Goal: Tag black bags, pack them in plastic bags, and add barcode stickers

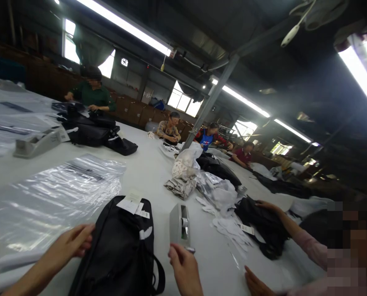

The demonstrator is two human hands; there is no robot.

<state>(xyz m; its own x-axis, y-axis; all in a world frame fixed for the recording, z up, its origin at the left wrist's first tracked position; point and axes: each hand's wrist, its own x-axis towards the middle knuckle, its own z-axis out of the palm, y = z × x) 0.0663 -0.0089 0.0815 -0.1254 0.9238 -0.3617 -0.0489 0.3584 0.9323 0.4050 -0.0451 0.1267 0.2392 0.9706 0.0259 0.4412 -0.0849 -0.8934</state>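
Bag (118, 250): seems soft, light (maybe slippery), best gripped by sides | left hand (74, 242): half-curled, left edge | right hand (186, 269): curled, right of bag | holds unclear

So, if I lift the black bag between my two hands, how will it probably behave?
The black bag will probably bend a little but mostly keep its shape, as its rounded outline looks full. The loose strap curls out at the right side, so it may swing. The paper tags lie over the top end and will likely flap.
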